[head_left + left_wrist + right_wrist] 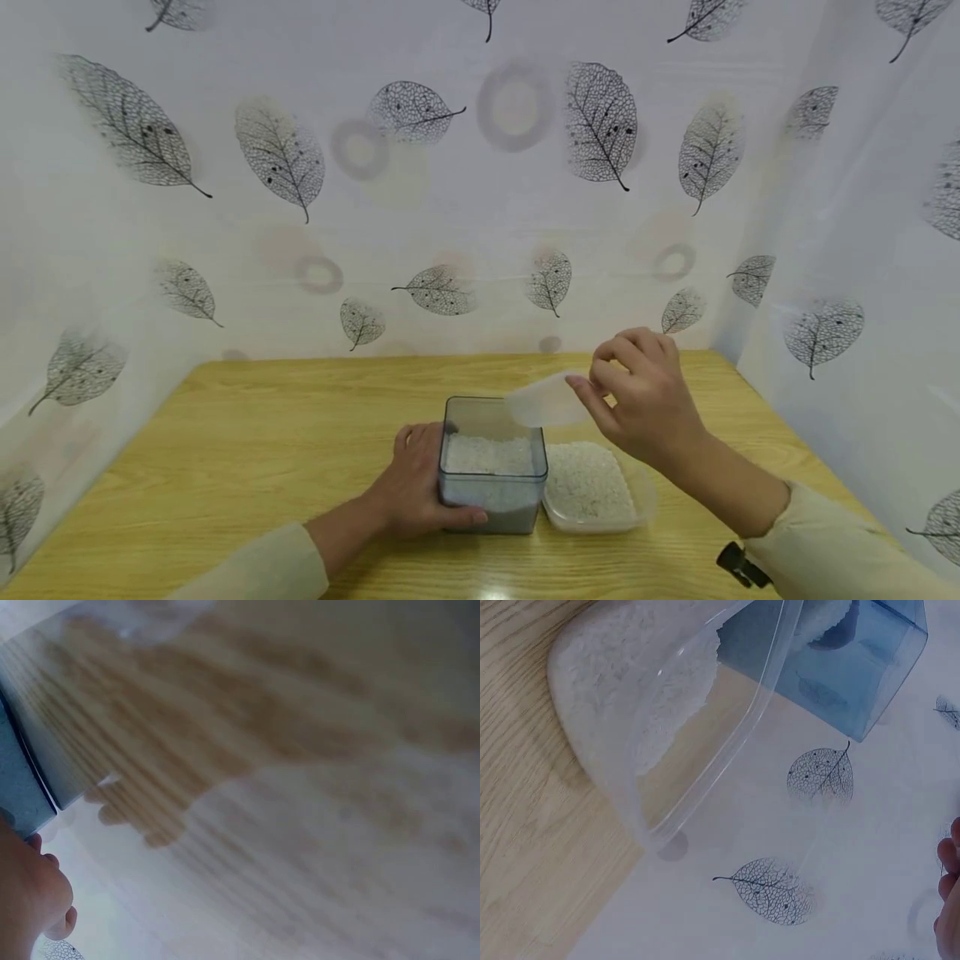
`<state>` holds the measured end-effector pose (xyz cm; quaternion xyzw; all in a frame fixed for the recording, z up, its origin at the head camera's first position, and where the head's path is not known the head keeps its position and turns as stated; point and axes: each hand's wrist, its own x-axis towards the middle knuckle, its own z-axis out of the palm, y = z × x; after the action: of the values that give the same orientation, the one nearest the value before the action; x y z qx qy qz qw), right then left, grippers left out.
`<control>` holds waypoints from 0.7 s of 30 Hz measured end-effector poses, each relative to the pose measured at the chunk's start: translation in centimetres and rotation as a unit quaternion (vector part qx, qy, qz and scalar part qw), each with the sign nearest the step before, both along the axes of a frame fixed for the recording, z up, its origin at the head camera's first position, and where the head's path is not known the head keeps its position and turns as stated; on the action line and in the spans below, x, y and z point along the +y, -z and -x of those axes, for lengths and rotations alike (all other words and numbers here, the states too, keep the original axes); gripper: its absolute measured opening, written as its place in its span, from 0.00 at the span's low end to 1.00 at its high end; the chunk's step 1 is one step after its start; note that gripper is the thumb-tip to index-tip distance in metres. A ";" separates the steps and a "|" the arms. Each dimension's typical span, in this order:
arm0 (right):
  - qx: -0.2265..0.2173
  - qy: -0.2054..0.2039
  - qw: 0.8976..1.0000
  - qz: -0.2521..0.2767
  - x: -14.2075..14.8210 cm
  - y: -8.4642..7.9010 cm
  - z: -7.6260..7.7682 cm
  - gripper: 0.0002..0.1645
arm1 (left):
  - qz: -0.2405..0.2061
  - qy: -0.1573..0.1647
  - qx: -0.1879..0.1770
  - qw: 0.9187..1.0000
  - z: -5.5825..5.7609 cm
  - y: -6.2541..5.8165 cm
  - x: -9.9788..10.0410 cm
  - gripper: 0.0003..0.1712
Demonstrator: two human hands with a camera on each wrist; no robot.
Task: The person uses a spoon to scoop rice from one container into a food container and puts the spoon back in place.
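Observation:
My left hand (416, 483) grips a clear blue-grey square container (491, 504) at its left side, thumb across the front and fingers behind. White rice (487, 456) lies inside, below the rim. In the left wrist view, part of that hand (34, 892) shows beside the container's blue wall (22, 776). Raised above the table, my right hand (645, 400) pinches a translucent white, scoop-like plastic piece (547, 402) between thumb and fingers. This piece is tilted, and its left end overlaps the container's right rear rim. In the right wrist view only fingertips (949, 862) show at the edge.
Just right of the container, a shallow clear plastic tub (641, 500) holds a heap of rice (588, 483), piled towards its left side. Both stand on a wood-grain table (262, 442). A white curtain (480, 208) with a leaf print encloses the back and sides.

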<state>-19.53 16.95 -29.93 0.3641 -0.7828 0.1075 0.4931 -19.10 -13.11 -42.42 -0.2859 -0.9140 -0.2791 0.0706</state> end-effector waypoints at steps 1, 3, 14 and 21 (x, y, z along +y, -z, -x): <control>0.003 -0.002 1.000 -0.006 -0.4 0.1 0.0 0.32 | 0.001 0.000 0.000 1.000 0.0 0.0 0.0 0.62; 0.011 -0.003 1.000 -0.024 -1.1 0.4 0.1 0.32 | 0.001 0.001 -0.001 1.000 0.0 0.0 0.0 0.62; 0.040 0.028 0.988 -0.143 -5.2 1.3 0.4 0.16 | 0.000 0.000 0.009 1.000 0.1 -0.1 0.0 0.61; 0.064 0.040 0.979 -0.187 -7.4 2.0 1.0 0.18 | 0.001 0.001 0.019 1.000 0.1 0.0 0.0 0.59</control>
<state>-20.54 9.54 -31.89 0.4242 -0.7698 -0.0842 0.4694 -19.23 -13.09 -42.47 -0.2916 -0.9125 -0.2733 0.0874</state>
